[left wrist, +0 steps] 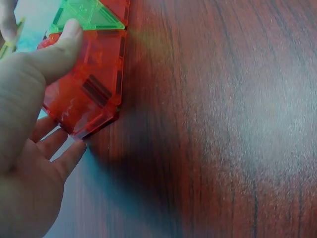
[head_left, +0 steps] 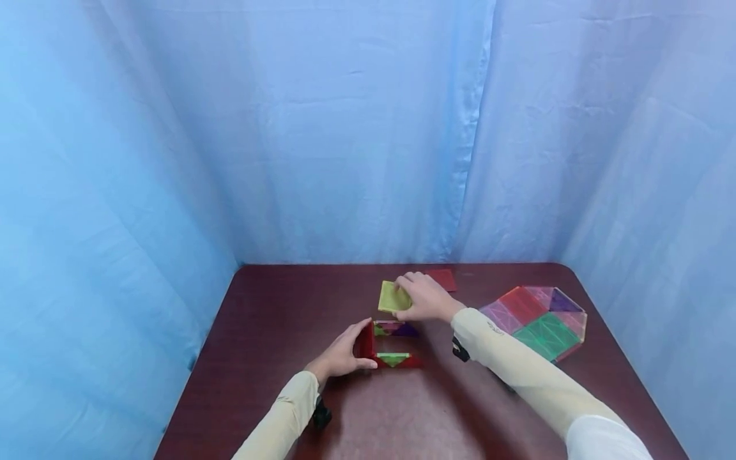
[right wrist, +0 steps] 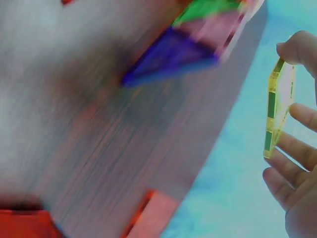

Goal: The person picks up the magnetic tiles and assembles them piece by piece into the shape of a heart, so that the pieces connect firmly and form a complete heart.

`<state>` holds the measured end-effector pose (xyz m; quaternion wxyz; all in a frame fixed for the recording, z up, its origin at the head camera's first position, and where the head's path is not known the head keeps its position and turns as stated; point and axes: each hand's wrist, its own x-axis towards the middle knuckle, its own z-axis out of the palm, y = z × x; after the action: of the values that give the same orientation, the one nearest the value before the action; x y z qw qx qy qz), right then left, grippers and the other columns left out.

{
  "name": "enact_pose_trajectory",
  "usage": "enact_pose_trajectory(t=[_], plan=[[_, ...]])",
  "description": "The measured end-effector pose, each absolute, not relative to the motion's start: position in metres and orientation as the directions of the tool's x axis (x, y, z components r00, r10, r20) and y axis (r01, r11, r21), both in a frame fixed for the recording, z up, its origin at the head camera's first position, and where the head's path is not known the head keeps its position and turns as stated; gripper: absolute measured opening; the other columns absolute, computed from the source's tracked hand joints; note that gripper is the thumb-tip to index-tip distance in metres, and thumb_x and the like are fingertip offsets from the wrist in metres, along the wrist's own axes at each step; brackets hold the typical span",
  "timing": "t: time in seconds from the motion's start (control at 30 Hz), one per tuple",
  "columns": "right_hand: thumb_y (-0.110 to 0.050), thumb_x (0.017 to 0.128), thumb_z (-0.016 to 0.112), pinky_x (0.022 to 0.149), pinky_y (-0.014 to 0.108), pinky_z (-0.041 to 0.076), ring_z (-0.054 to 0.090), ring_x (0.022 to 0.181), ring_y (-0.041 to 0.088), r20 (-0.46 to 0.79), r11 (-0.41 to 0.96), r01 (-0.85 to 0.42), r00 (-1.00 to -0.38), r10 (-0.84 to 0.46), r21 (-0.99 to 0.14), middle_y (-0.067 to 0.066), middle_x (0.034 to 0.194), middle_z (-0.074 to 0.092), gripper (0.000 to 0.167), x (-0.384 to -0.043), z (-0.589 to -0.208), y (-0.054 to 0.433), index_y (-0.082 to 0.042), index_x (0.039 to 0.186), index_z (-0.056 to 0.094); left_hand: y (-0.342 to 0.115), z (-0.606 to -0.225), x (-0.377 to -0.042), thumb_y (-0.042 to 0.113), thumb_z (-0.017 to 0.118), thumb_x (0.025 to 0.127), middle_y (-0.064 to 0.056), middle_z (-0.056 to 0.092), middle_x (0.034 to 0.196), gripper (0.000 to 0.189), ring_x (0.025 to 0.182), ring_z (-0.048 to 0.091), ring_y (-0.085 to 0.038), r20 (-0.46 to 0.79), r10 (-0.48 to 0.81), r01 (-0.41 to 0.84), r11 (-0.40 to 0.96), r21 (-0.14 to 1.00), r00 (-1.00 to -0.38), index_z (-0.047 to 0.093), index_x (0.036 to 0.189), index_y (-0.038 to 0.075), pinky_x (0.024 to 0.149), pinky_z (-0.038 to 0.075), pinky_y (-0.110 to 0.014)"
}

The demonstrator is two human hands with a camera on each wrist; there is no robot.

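Note:
My right hand (head_left: 425, 297) holds a yellow square magnetic tile (head_left: 392, 297) above the table, with the thumb and fingers at its edges in the right wrist view. Below stands a small structure of translucent magnetic tiles. A red tile (head_left: 366, 342) stands upright at its left end, and my left hand (head_left: 342, 354) grips it between thumb and fingers. In the left wrist view, the thumb lies against the near wall, which has a green triangle (left wrist: 86, 15) between red pieces. The far wall carries a purple triangle (right wrist: 171, 54) beside pink and green pieces.
A red square tile (head_left: 443, 280) lies flat near the table's back edge. Several joined tiles, among them a green square (head_left: 549, 335), lie flat on the right. Blue curtains (head_left: 345, 128) hang behind and along both sides of the table (head_left: 259, 306).

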<state>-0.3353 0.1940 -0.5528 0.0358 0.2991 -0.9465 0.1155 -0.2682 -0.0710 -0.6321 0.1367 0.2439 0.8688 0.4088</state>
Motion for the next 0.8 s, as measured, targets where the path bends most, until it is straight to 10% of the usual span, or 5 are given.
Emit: enact_pose_trajectory(t=[0.47, 0.8], plan=[[-0.055, 0.072, 0.083, 0.073, 0.033, 0.045, 0.05, 0.086, 0.013, 0.074, 0.719, -0.69, -0.724, -0.686, -0.087, -0.004, 0.101, 0.06, 0.059, -0.278, -0.57, 0.173, -0.018, 0.113, 0.064, -0.07, -0.634, -0.268, 0.031, 0.086, 0.083, -0.015, 0.044, 0.154, 0.097, 0.136, 0.049, -0.03, -0.013, 0.537, 0.329, 0.536, 0.777, -0.844, 0.03, 0.159, 0.011, 0.11, 0.043, -0.05], [-0.053, 0.071, 0.087, 0.09, 0.04, 0.053, 0.055, 0.109, 0.018, -0.073, 0.766, -0.587, -0.78, -0.622, -0.262, 0.003, 0.132, 0.059, 0.087, -0.274, -0.575, 0.183, -0.017, 0.143, 0.053, -0.063, -0.631, -0.265, 0.05, 0.077, 0.087, -0.014, 0.039, 0.156, 0.096, 0.133, 0.05, -0.029, -0.045, 0.53, 0.302, 0.549, 0.78, -0.847, 0.027, 0.162, 0.019, 0.103, 0.047, -0.049]])
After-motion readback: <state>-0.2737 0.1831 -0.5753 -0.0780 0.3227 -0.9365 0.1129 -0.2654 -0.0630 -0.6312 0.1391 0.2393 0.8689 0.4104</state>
